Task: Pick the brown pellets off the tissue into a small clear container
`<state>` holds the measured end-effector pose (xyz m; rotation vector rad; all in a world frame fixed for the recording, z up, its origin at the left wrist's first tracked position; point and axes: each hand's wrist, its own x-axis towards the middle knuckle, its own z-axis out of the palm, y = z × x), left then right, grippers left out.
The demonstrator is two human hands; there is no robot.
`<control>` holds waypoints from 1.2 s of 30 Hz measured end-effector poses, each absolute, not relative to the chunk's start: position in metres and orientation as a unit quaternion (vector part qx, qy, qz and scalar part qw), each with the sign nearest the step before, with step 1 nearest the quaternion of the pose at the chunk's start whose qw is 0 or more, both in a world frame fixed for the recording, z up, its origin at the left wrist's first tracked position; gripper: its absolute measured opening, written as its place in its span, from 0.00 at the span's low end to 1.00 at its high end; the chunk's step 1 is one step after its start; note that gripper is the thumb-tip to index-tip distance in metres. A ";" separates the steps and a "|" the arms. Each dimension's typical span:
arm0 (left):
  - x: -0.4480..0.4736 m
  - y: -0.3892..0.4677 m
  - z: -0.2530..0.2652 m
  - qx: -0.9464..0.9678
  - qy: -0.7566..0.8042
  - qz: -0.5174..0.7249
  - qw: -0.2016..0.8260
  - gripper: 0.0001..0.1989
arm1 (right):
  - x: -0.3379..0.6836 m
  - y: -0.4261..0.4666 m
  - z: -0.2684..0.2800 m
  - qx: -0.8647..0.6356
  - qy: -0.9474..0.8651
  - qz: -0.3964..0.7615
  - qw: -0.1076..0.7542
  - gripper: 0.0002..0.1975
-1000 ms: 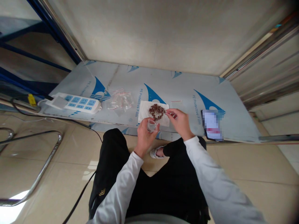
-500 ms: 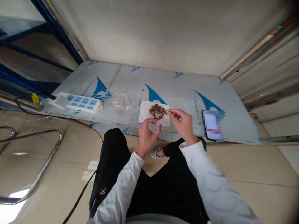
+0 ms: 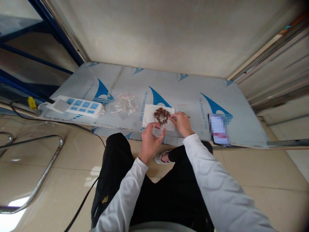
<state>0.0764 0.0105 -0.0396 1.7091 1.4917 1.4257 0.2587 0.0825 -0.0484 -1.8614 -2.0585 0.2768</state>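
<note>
A film-covered metal sheet [image 3: 193,96], printed with blue marks, is seen laid flat on the tiled floor [image 3: 241,180] against a pale wall, and it is used as the work surface by a person seated low before it in dark trousers and white sleeves. At the sheet's left edge a white and blue power strip [image 3: 79,107] is laid, its cable trailed off across the tiles beside a chrome chair frame [image 3: 41,180]. A phone [image 3: 219,129], its screen blurred, is placed at the right. Between strip and centre a heap of small clear bags [image 3: 124,103] is left loose.

At the near edge a white paper sheet [image 3: 149,116] is spread, and on it a pile of small brown pieces [image 3: 162,115] is gathered, too small to be identified. The left hand [image 3: 149,141] is closed around a small clear cup [image 3: 157,130], which is held just short of the paper's near edge, its mouth turned up toward the pile. The right hand [image 3: 181,123] is lowered onto the paper's right side with fingertips pinched at the pile's rim; whether a piece is gripped cannot be told. The pile is thus found straight ahead of the cup and just left of the right hand, which is the nearer of the two. The pile's spread is run roughly across the view.
</note>
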 end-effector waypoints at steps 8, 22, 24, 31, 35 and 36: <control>0.076 0.010 -0.038 0.620 0.542 0.517 0.235 0.10 | 0.248 0.068 -0.029 -0.653 -0.696 0.131 0.266 0.11; 0.077 0.007 -0.039 0.624 0.511 0.526 0.270 0.14 | 0.203 0.008 0.026 -0.505 -0.727 0.232 0.404 0.09; 0.077 0.007 -0.037 0.617 0.519 0.530 0.264 0.12 | 0.216 0.021 0.016 -0.546 -0.685 0.221 0.429 0.10; 0.075 0.008 -0.036 0.606 0.541 0.524 0.255 0.10 | 0.256 0.085 -0.040 -0.666 -0.685 0.143 0.257 0.13; 0.074 0.009 -0.036 0.606 0.544 0.522 0.255 0.10 | 0.252 0.093 -0.051 -0.669 -0.690 0.136 0.242 0.09; 0.074 0.009 -0.036 0.607 0.544 0.521 0.255 0.09 | 0.251 0.093 -0.052 -0.670 -0.689 0.135 0.242 0.08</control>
